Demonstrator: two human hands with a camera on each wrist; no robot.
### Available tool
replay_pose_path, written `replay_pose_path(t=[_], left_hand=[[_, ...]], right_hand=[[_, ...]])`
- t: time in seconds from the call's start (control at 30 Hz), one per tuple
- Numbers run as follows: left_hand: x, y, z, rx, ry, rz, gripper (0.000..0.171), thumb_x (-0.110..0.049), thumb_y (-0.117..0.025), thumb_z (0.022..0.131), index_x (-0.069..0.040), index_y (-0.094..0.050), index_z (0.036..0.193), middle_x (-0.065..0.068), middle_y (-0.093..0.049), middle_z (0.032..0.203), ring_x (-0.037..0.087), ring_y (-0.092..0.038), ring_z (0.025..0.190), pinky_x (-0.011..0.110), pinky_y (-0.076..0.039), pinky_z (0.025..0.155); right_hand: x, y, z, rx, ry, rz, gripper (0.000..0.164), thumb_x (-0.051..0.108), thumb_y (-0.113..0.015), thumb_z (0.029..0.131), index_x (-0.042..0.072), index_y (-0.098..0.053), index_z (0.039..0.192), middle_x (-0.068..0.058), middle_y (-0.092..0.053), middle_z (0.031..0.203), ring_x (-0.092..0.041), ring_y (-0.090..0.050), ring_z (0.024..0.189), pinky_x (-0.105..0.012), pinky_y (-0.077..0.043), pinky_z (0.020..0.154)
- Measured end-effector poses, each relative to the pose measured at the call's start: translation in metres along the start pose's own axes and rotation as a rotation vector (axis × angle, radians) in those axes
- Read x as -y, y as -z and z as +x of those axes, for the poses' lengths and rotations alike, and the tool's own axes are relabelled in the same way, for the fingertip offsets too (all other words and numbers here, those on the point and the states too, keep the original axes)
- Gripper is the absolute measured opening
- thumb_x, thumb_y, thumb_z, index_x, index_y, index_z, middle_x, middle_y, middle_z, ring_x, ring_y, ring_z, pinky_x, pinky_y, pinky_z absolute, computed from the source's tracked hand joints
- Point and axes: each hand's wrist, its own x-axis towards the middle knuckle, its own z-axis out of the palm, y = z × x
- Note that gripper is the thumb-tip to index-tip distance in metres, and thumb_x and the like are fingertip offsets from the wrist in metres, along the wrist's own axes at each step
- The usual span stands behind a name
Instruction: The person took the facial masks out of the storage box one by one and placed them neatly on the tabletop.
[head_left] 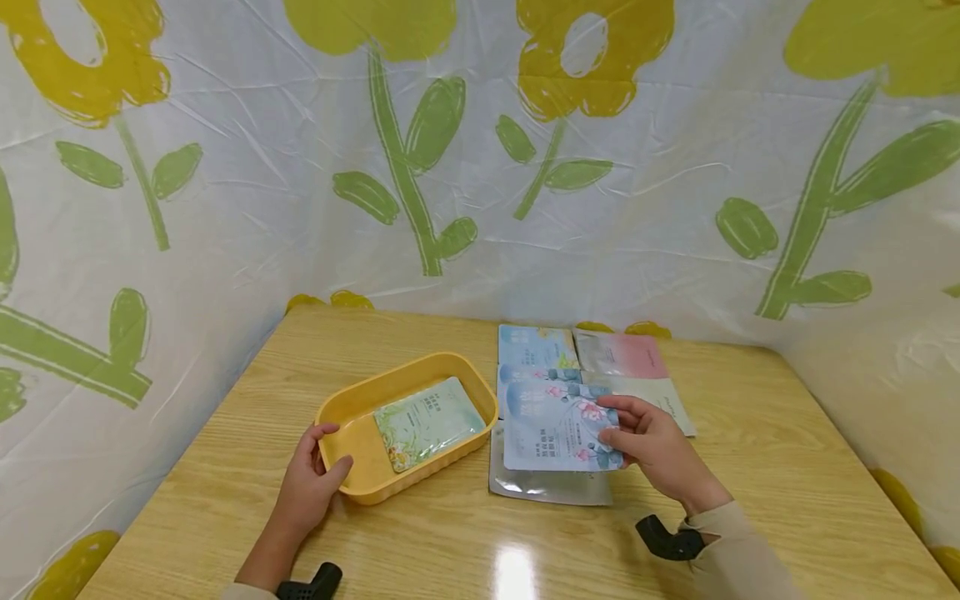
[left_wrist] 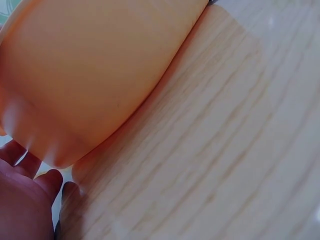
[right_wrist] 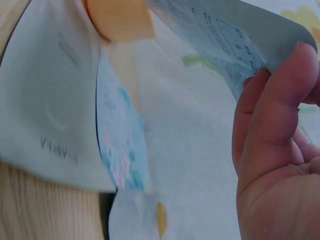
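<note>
My left hand (head_left: 307,479) grips the near-left end of a yellow plastic basket (head_left: 358,450), thumb over the rim. Inside the basket lies a pale green sheet mask packet (head_left: 431,425). On the right, my right hand (head_left: 660,450) pinches a light blue sheet mask packet (head_left: 543,425) with pink flowers by its right edge. The right wrist view shows the printed back of this blue packet (right_wrist: 220,30), tilted between thumb and fingers. Below it on the table is a silver packet (head_left: 551,490), partly hidden. The left wrist view has the basket's outer wall (left_wrist: 100,75) beside the fingers.
Behind the held packet lie a blue packet with yellow flowers (head_left: 532,346), a pink and silver packet (head_left: 630,356) and a pale packet (head_left: 660,396). Another blue floral packet (right_wrist: 120,135) is partly covered. A flower-printed cloth (head_left: 480,192) surrounds the wooden table (head_left: 420,550).
</note>
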Motion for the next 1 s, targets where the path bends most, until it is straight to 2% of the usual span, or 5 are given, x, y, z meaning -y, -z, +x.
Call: replay_pose_path(t=[0.2,0.37,0.57,0.77,1.0], left_hand=[[0.000,0.000,0.000,0.002,-0.001,0.001,0.050,0.008,-0.056,0.094,0.009,-0.032,0.138,0.030,-0.035,0.144,0.039,-0.044,0.128,0.014,-0.048,0.087],[0.001,0.001,0.000,0.010,-0.011,0.006,0.050,0.007,-0.056,0.095,0.009,-0.031,0.138,0.031,-0.034,0.145,0.042,-0.042,0.129,0.013,-0.048,0.086],[0.000,0.000,-0.001,0.012,-0.010,0.005,0.050,0.008,-0.055,0.095,0.010,-0.030,0.138,0.031,-0.032,0.146,0.044,-0.040,0.131,0.012,-0.047,0.086],[0.000,0.000,-0.001,0.015,-0.006,-0.007,0.050,0.008,-0.055,0.095,0.010,-0.030,0.138,0.031,-0.030,0.147,0.044,-0.039,0.131,0.012,-0.047,0.087],[0.001,0.001,0.000,0.018,0.002,-0.006,0.051,0.007,-0.055,0.095,0.009,-0.030,0.139,0.031,-0.033,0.146,0.042,-0.040,0.130,0.014,-0.048,0.087]], right_hand=[[-0.014,0.029,-0.014,0.001,0.009,0.142,0.037,-0.002,-0.060,0.097,0.004,-0.054,0.132,-0.005,-0.066,0.106,-0.015,-0.066,0.085,-0.023,-0.054,0.060],[-0.026,0.053,-0.026,0.040,0.047,0.281,0.040,-0.009,-0.053,0.098,0.016,-0.061,0.129,-0.003,-0.066,0.110,-0.016,-0.066,0.089,-0.022,-0.055,0.064],[-0.038,0.077,-0.036,0.051,0.054,0.336,0.044,-0.011,-0.048,0.099,0.018,-0.062,0.128,-0.002,-0.066,0.111,-0.015,-0.065,0.088,-0.019,-0.050,0.060],[-0.048,0.094,-0.046,0.086,0.061,0.417,0.047,-0.014,-0.043,0.100,0.016,-0.063,0.131,-0.003,-0.066,0.114,-0.016,-0.066,0.093,-0.022,-0.055,0.068],[-0.059,0.113,-0.057,0.034,-0.024,0.432,0.047,-0.010,-0.041,0.102,0.021,-0.066,0.127,0.000,-0.066,0.115,-0.016,-0.066,0.096,-0.027,-0.057,0.075]])
